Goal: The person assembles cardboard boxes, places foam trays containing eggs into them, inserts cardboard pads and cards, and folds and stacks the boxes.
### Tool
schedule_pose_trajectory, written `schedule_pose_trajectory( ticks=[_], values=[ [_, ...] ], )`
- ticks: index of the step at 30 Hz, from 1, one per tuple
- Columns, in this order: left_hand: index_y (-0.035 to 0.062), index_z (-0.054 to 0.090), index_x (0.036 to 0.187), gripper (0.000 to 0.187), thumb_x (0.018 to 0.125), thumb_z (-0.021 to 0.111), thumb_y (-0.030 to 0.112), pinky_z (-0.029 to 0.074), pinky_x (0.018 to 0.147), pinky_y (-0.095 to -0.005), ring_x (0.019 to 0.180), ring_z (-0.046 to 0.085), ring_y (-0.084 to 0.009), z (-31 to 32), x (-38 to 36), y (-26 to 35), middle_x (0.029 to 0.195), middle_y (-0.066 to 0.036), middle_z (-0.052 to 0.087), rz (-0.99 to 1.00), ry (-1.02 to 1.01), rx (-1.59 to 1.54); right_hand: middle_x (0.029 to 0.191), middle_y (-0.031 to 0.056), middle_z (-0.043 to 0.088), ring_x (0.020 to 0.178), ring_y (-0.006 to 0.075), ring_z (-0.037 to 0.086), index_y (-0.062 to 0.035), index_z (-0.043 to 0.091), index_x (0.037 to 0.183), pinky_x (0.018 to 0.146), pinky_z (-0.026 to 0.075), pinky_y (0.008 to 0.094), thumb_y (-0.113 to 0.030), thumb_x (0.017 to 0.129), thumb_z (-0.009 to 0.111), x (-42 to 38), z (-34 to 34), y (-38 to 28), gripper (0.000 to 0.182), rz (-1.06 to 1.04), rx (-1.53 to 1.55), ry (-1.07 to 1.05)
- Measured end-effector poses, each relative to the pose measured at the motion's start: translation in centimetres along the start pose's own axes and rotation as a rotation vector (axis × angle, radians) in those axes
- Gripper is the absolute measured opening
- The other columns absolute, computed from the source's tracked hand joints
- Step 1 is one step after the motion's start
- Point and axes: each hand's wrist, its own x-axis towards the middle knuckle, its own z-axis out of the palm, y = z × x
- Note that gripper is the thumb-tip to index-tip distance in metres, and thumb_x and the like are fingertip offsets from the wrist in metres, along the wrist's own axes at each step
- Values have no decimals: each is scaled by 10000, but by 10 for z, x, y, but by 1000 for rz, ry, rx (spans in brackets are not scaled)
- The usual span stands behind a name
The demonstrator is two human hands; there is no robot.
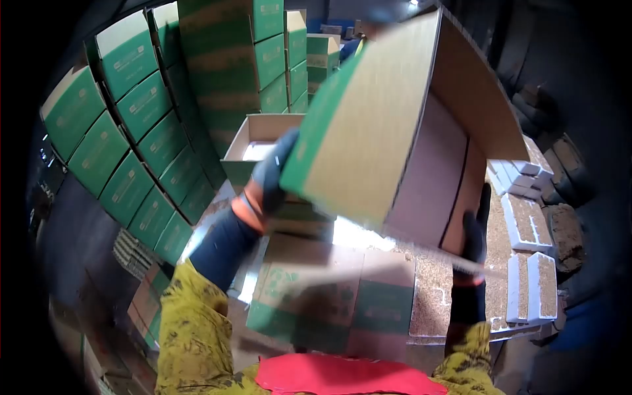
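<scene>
A cardboard box (375, 125) with a green band hangs tilted between my two gloved hands, its open side with raised flaps turned to the right. My left hand (271, 174) grips its lower left side, fingers closed on the green part. At the lower right edge, my right hand (473, 240) is wrapped on the box in shadow, partly hidden and blurred. Below it lies a closed or flattened green and brown box (316, 289). Behind my left hand stands an open box (240, 141) with something white inside.
Tall stacks of green boxes (141, 108) rise at the left and centre back. White blocks with brown, grainy tops (526, 220) sit on the right of a grainy surface (431, 303). A person (352, 51) is partly visible behind the held box.
</scene>
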Motion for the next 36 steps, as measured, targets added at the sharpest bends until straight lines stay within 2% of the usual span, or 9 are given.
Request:
schedule_pose_trajectory(
  ticks=[8, 12, 14, 18, 20, 26, 29, 31, 36],
  values=[
    [25, 567, 1237, 503, 982, 415, 431, 435, 894, -258, 1034, 546, -111, -179, 92, -33, 1148, -57, 620, -290, -60, -41, 1521, 161, 198, 1339, 245, 316, -88, 217, 1481, 1070, 309, 351, -200, 860, 611, 129, 134, 57, 744, -140, 13, -153],
    [27, 545, 1245, 451, 991, 418, 377, 463, 885, -274, 1016, 571, -126, -227, 32, -109, 1152, -55, 617, -531, -46, -448, 1374, 248, 421, 1196, 336, 506, -6, 450, 1312, 991, 402, 313, -63, 881, 553, 148, 148, 108, 447, -825, -885, -373],
    [38, 532, 1255, 423, 988, 437, 353, 474, 890, -279, 1016, 583, -141, -232, 3, -124, 1172, -56, 609, -542, 8, -596, 1255, 183, 533, 1125, 275, 545, -9, 489, 1283, 943, 428, 292, -74, 896, 546, 145, 165, 108, 396, -199, -380, -368],
    [33, 541, 1255, 438, 972, 488, 363, 463, 900, -274, 1039, 577, -132, -229, -15, -144, 1167, -39, 612, -538, 159, -402, 1153, 107, 594, 1041, 205, 570, -13, 502, 1267, 916, 448, 296, -131, 963, 465, 184, 132, 156, 327, -251, -562, -692],
    [8, 549, 1247, 440, 972, 496, 347, 440, 903, -261, 1036, 569, -122, -232, -10, -164, 1164, -43, 614, -385, 168, 70, 1131, 110, 605, 1029, 226, 576, -4, 530, 1214, 907, 470, 335, -181, 983, 410, 191, 130, 176, 314, 384, 580, -617],
    [16, 547, 1225, 380, 975, 442, 283, 443, 904, -278, 1058, 551, -146, -207, -37, -184, 1174, -47, 600, -493, 291, -473, 1127, 150, 609, 993, 261, 597, 17, 550, 1159, 889, 491, 380, -207, 971, 427, 190, 131, 182, 316, 526, 616, -529],
    [29, 525, 1262, 410, 983, 416, 310, 436, 920, -294, 1084, 547, -164, -198, -43, -209, 1206, -52, 582, -433, 586, -502, 1123, 164, 612, 988, 268, 602, 33, 550, 1159, 893, 489, 389, -209, 957, 450, 164, 174, 136, 331, 610, 234, -41],
    [25, 485, 1317, 445, 993, 412, 323, 406, 956, -283, 1110, 530, -156, -182, -47, -212, 1250, -51, 552, -335, 940, -348, 1119, 154, 615, 982, 246, 600, 15, 554, 1172, 891, 489, 373, -194, 946, 477, 159, 172, 135, 317, 541, 299, -201],
    [6, 425, 1362, 447, 1000, 392, 266, 341, 1023, -307, 1160, 477, -209, -165, -86, -225, 1312, -103, 498, -272, 1028, 5, 1069, 98, 617, 942, 168, 572, -31, 548, 1188, 846, 469, 293, -190, 962, 470, 163, 199, 148, 287, -23, -336, -499]
  ],
)
